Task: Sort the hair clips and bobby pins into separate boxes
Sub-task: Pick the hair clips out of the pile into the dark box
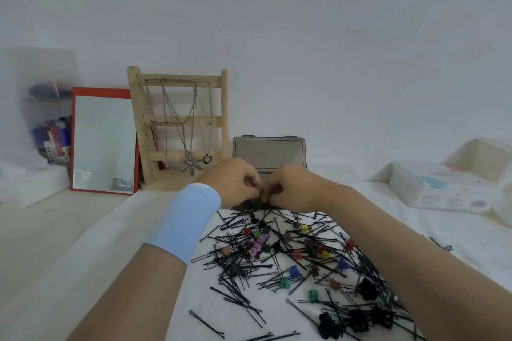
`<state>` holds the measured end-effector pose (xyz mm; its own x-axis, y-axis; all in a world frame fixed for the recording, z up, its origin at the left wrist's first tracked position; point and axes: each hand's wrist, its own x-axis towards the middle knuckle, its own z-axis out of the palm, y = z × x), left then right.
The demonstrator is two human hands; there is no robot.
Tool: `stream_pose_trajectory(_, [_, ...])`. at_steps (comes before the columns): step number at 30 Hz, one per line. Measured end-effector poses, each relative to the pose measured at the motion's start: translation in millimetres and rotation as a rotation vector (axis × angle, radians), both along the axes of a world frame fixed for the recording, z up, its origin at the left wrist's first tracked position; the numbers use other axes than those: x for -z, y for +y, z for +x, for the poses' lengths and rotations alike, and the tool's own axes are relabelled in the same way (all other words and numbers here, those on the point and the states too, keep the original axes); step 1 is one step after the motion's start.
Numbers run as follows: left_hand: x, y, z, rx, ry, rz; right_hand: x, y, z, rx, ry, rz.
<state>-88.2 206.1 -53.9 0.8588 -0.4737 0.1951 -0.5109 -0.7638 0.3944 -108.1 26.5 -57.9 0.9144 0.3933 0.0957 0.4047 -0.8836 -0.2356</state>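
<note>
A heap of black bobby pins mixed with small coloured hair clips lies on the white cloth, with larger black clips at the near right. Behind the heap stands a grey plastic box with its lid up. My left hand and my right hand meet just in front of that box. Their curled fingers pinch a small dark item between them; whether it is a clip or pins is hidden. A dark mass of pins lies right under the hands.
A wooden jewellery stand with hanging necklaces and a red-framed mirror lean on the wall at the back left. A clear container of odds and ends is at the far left. A tissue pack lies at the right.
</note>
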Motion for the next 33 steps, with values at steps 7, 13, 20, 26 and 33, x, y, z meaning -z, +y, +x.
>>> stream_pose_trajectory(7, [25, 5, -15, -0.010, 0.088, 0.169, 19, 12, -6, -0.029, 0.110, -0.079])
stream_pose_trajectory(13, [39, 1, -8, 0.017, 0.062, 0.177, 22, 3, -7, 0.016, 0.090, 0.068])
stream_pose_trajectory(20, [29, 6, -7, 0.015, 0.086, 0.054, 12, -12, -11, 0.034, 0.112, 0.304])
stream_pose_trajectory(26, [19, 12, -8, 0.009, 0.107, -0.167, 4, -19, -9, 0.055, 0.107, 0.353])
stream_pose_trajectory(33, [20, 8, -2, -0.059, 0.034, -0.213, 3, -18, 7, 0.165, -0.011, 0.517])
